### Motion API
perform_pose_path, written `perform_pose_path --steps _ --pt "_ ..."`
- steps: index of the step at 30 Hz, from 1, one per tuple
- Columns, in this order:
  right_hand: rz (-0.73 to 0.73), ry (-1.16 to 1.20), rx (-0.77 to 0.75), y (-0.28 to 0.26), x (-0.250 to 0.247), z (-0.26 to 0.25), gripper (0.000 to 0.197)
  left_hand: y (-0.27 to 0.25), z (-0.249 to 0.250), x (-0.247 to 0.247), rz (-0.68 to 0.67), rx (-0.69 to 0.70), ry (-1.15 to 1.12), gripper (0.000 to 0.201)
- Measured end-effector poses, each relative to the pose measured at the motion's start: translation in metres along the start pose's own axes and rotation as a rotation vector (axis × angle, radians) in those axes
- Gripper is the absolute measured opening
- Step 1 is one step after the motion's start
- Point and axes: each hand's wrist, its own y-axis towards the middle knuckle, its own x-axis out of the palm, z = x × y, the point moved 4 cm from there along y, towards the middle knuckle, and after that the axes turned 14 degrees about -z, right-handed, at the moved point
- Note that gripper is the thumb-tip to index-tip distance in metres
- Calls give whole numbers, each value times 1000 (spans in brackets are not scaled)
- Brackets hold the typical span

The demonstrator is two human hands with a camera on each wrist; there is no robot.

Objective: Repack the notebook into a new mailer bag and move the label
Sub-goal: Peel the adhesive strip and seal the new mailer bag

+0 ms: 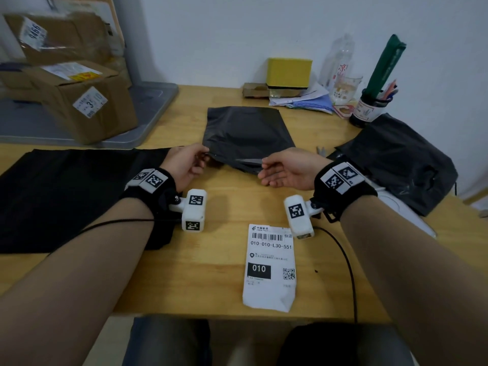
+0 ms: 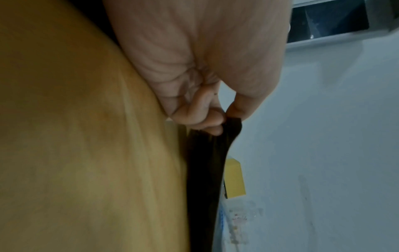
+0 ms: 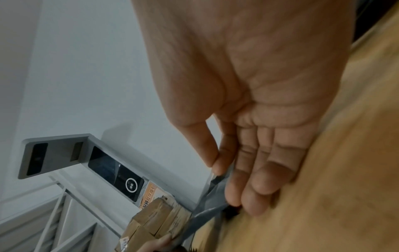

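Observation:
A black mailer bag [image 1: 245, 133] lies flat in the middle of the wooden table [image 1: 211, 260]. My left hand [image 1: 203, 157] pinches its near left corner between thumb and curled fingers; the left wrist view shows that hand [image 2: 224, 119] on the dark bag [image 2: 205, 162]. My right hand [image 1: 264, 169] holds the near right edge, thumb on top, straight fingers beneath. The right wrist view shows this hand [image 3: 222, 179] on the grey flap [image 3: 207, 196]. A white shipping label [image 1: 269, 268] lies near the table's front edge. No notebook shows.
A crumpled black bag [image 1: 396, 159] lies at the right, a stack of flat black bags [image 1: 66, 196] at the left. Cardboard boxes [image 1: 87, 107] sit on a grey tray [image 1: 148, 122]. A yellow box [image 1: 289, 72], papers, a bottle and a pen cup [image 1: 369, 107] line the wall.

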Motion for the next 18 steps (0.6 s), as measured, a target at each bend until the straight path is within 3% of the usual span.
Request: perform_pose_path --steps 4,12,18 --pt "19 33 -17 -8 -2 3 11 -7 2 1 87 -30 117 9" --pt "66 77 -34 -17 -2 9 10 -25 1 -13 103 -87 412 12" --pt "118 72 -50 -25 -1 13 12 -27 -3 -18 131 -61 412 10"
